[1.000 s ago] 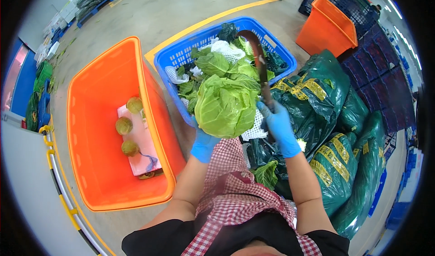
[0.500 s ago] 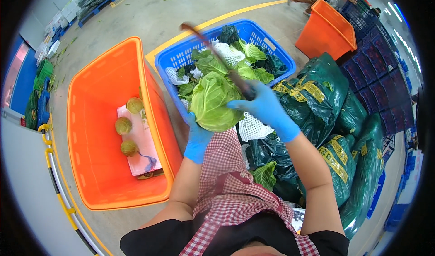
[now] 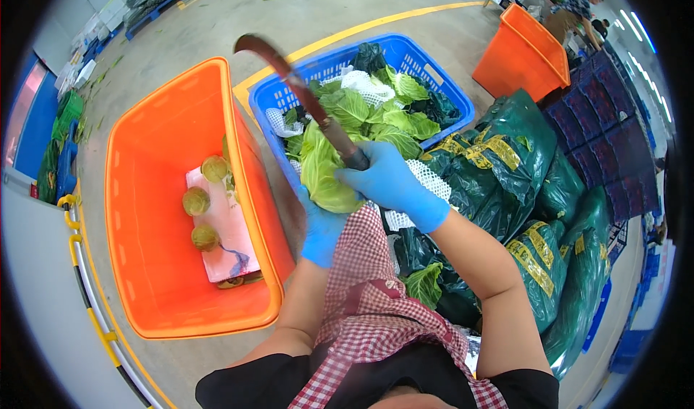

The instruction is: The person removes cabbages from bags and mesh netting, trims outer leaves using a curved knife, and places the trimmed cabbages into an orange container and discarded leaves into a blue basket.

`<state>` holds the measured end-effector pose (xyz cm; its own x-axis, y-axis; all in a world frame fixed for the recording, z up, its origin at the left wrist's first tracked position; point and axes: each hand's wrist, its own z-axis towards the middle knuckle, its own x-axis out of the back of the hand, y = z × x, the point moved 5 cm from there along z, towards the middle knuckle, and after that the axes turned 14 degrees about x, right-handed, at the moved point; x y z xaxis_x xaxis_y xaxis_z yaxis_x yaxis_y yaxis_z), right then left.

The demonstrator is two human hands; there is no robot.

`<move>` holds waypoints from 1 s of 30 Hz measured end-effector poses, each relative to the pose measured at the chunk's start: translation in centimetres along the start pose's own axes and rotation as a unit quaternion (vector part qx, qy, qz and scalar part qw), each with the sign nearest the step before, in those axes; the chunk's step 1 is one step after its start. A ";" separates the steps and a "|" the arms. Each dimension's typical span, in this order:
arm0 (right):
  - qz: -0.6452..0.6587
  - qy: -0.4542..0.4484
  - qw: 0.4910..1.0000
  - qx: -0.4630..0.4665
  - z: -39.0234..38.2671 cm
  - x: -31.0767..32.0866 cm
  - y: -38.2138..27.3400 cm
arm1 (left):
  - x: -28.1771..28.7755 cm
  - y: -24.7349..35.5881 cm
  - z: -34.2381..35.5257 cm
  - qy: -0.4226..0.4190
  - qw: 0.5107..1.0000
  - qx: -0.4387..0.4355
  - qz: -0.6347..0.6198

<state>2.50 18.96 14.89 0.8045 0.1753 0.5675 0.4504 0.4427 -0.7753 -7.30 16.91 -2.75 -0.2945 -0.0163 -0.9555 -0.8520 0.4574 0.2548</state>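
In blue gloves, my left hand (image 3: 323, 224) cups a green cabbage (image 3: 322, 170) from its lower left side. The cabbage is held over the near edge of a blue crate. My right hand (image 3: 394, 181) is closed round the dark handle of a curved knife (image 3: 302, 94), its thumb against the cabbage. The brown, hooked blade points up and to the left, above the cabbage, hiding part of it. Loose cabbage leaves (image 3: 347, 109) and white foam netting (image 3: 367, 83) fill the blue crate (image 3: 434, 65) behind.
To the left stands a deep orange bin (image 3: 152, 192) with several round, pale green-brown things (image 3: 196, 201) on a pink sheet. Stuffed dark green bags (image 3: 513, 148) pile up at the right. Farther off are another orange bin (image 3: 517, 58), stacked dark crates (image 3: 600, 112) and a co-worker (image 3: 575, 11).
My right hand and the knife have moved left and nearer, the blade swinging left. The cabbage has turned and shifted slightly left in my left hand. The co-worker at the back has moved right.
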 end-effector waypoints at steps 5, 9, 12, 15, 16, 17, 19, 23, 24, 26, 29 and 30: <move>0.360 0.005 0.917 -0.174 -1.2 2.2 0.2 | -2.3 0.8 1.7 -0.061 0.997 -0.007 -0.041; 0.200 0.166 0.959 -0.113 2.7 8.0 4.3 | -1.8 2.0 0.6 -0.066 0.995 0.011 -0.072; -0.192 0.116 0.973 -0.059 4.6 10.5 5.4 | -0.8 2.2 0.2 -0.097 0.991 0.003 -0.096; 0.045 0.000 0.981 -0.186 3.5 6.0 5.1 | -1.5 2.7 -0.2 -0.177 0.981 -0.038 -0.075; 0.047 -0.034 0.989 -0.134 3.5 5.3 3.5 | -1.4 2.5 -0.3 -0.129 0.990 -0.039 -0.048; 0.049 -0.067 0.993 -0.082 3.5 4.6 2.3 | -1.5 2.4 -0.3 -0.079 0.995 -0.052 0.031; 0.020 -0.058 0.998 0.034 3.4 3.4 0.9 | -1.4 2.5 -0.4 -0.029 0.992 -0.057 0.110; -0.032 -0.131 0.991 0.003 3.3 2.2 1.9 | -2.0 1.2 -0.1 -0.144 0.990 0.010 0.003; -0.011 -0.122 0.992 -0.001 3.3 1.9 2.7 | -1.7 0.9 -0.2 -0.133 0.991 0.016 -0.009; -0.036 -0.099 0.994 -0.014 3.8 2.1 4.6 | -0.8 0.2 -0.4 -0.110 0.993 0.027 -0.031; -0.040 -0.020 0.991 -0.123 4.5 3.9 8.9 | 1.0 -1.0 -0.4 -0.083 0.994 0.040 -0.060; -0.005 0.029 0.988 -0.149 4.5 4.5 10.8 | 1.4 -1.2 -0.2 -0.081 0.994 0.035 -0.057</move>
<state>9.26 28.52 10.30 0.8159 0.1175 0.5662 0.5465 0.1635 -0.8214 -6.73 16.17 -4.34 -0.1196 0.0696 -0.9904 -0.8414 0.5225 0.1383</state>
